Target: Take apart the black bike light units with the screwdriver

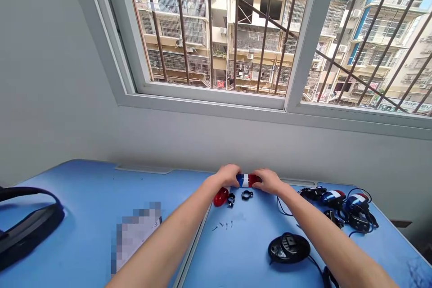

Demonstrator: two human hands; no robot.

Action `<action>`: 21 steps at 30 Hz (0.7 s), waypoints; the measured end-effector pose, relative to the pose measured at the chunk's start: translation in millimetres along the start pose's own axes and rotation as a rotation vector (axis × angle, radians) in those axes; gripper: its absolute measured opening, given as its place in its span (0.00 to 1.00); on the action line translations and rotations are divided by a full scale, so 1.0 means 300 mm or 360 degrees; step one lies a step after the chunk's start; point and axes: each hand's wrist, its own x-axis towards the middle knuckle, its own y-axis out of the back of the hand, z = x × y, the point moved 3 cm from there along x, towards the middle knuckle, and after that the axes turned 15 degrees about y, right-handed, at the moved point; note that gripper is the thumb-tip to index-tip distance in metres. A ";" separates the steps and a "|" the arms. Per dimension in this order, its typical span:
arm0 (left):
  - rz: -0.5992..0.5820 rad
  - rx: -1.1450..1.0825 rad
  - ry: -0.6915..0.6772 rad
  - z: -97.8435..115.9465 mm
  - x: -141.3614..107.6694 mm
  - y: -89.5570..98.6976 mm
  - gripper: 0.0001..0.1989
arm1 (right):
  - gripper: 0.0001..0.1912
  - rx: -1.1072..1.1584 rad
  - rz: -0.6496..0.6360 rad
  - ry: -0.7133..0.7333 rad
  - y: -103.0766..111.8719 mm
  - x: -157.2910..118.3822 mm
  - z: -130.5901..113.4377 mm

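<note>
At the far edge of the blue table, my left hand [231, 174] and my right hand [267, 180] are closed on the two ends of a glossy blue, white and red striped piece [246, 180]. Its blue end is by my left fingers, its red end by my right. The fingers partly hide it, so its full shape cannot be told. A shiny red rounded piece [221, 197] lies beneath my left wrist. Close by are two black ring clamps, one upright [231, 200] and one flat [247, 195]. Several small screws [226, 226] lie nearer to me.
A black oval device [289, 248] with a cable sits near my right forearm. Several striped rounded devices [357, 202] with black cables cluster at the right. A black strap [32, 229] and a blurred sheet [137, 238] lie left. The wall [202, 139] and barred window stand behind.
</note>
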 end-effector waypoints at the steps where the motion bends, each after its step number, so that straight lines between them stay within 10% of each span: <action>1: -0.0002 0.0001 0.0000 -0.002 0.004 -0.003 0.14 | 0.16 -0.0007 -0.0001 0.0003 -0.004 -0.001 0.003; 11: 0.0091 0.0003 -0.0009 0.003 -0.009 0.013 0.15 | 0.17 -0.0046 -0.0030 -0.0040 -0.016 -0.002 -0.005; 21: 0.0515 -0.0423 -0.0368 0.184 -0.298 0.123 0.09 | 0.20 0.0038 0.0326 -0.0211 0.156 -0.082 -0.084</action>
